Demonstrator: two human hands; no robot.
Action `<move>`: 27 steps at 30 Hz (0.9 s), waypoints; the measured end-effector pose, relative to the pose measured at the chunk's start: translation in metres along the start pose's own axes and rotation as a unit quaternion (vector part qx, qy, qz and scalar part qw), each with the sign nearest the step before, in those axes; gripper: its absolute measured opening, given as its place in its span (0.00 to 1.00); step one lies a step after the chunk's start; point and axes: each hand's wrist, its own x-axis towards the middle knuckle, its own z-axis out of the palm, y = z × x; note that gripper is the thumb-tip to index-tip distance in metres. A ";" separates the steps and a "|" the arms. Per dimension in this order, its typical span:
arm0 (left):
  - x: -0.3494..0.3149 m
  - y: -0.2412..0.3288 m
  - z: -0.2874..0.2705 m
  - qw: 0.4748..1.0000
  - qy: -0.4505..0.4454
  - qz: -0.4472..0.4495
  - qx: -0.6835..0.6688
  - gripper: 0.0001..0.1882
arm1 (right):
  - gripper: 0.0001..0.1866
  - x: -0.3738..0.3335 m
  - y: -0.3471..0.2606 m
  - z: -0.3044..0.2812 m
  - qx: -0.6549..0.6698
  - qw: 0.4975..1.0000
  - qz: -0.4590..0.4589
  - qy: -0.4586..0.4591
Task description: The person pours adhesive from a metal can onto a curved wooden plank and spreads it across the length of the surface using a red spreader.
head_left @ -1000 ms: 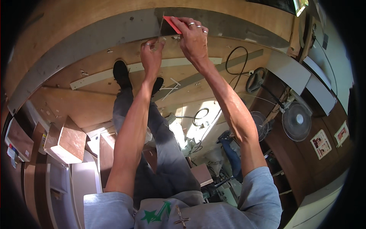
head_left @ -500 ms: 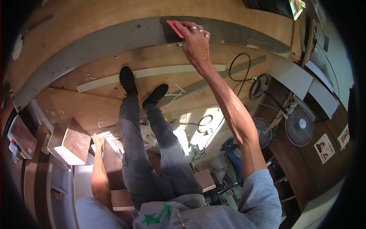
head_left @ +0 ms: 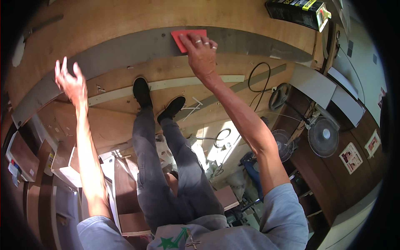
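Head view: the right hand [head_left: 203,52] presses a red pad [head_left: 186,38] flat on the grey strip [head_left: 137,49] of the wooden board [head_left: 125,16], fingers spread over it rather than closed. The left hand [head_left: 71,83] hangs open and empty above the board. The pad could slide off the strip if pressure is uneven. The pad's underside is hidden.
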 end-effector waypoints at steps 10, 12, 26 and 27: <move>0.021 0.001 0.083 0.993 0.062 -0.090 0.035 0.25 | 0.23 -0.017 0.007 -0.039 0.005 0.995 0.095 -0.024; 0.022 0.006 0.077 0.993 0.034 -0.107 0.039 0.24 | 0.23 -0.014 0.008 -0.038 -0.001 0.989 0.145 -0.028; 0.040 0.023 0.088 0.986 0.054 -0.153 0.030 0.22 | 0.27 0.009 -0.044 -0.003 0.010 0.967 0.244 -0.074; 0.039 0.022 0.086 0.987 0.050 -0.152 0.029 0.22 | 0.27 0.008 -0.049 -0.005 0.024 0.969 0.230 -0.090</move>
